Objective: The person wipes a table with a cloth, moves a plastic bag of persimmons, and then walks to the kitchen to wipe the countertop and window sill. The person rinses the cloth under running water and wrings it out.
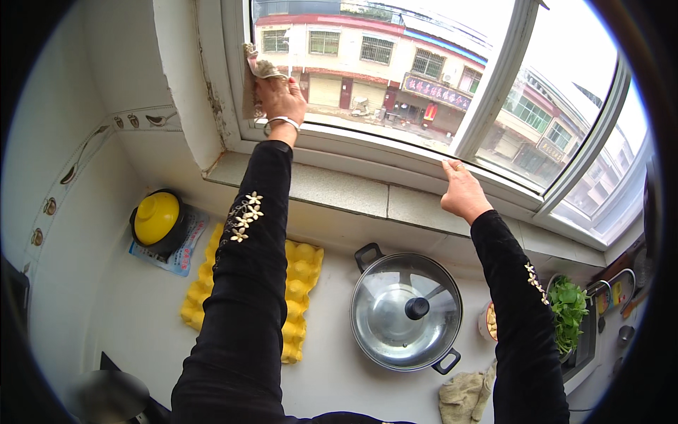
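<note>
My left hand [280, 102] presses a crumpled, stained cloth [265, 69] against the left upright of the white sliding window frame [235, 69]. A bangle circles that wrist. With its fingers curled, my right hand [463, 192] grips the lower rail of the window frame near the middle upright. Below the window runs a tiled sill [339, 188]. Under my arms lies the counter [328, 381]. A wide metal pan with a glass lid [386, 307] stands on it, and my left sleeve partly hides a yellow egg tray [299, 297].
A dark pot with a yellow lid [157, 217] sits in the left corner. Rightward are a bowl of pale pieces [491, 320], leafy greens [568, 307] by the sink, and a faucet [630, 281]. A greenish cloth [466, 395] lies at the front.
</note>
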`<state>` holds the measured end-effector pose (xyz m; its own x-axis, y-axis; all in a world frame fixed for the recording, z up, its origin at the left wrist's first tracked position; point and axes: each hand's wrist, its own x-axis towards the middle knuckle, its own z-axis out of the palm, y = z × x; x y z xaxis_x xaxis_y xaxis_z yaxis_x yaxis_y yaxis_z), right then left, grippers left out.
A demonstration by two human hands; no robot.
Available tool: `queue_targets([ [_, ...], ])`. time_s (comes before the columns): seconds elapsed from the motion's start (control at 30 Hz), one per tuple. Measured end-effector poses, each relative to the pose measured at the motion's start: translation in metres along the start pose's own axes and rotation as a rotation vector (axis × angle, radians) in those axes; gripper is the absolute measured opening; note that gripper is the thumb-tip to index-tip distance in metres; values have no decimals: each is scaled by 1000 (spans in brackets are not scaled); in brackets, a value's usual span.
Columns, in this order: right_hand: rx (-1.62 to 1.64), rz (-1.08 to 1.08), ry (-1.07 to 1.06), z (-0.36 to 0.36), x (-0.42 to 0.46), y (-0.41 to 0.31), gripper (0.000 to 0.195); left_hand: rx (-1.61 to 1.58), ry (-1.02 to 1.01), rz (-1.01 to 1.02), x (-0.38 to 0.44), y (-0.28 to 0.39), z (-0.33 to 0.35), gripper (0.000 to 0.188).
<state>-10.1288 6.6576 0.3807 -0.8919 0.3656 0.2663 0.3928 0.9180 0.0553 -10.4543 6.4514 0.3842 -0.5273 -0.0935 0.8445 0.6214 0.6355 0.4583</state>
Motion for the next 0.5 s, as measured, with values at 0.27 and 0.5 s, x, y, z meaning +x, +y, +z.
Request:
queue_targets([
  [0.27, 22, -16, -3, 1, 5, -16, 63, -276, -146, 707, -86, 139, -1, 42],
  [0.5, 48, -6, 37, -3, -2, -6, 62, -73, 124, 255, -25, 35, -5, 52],
])
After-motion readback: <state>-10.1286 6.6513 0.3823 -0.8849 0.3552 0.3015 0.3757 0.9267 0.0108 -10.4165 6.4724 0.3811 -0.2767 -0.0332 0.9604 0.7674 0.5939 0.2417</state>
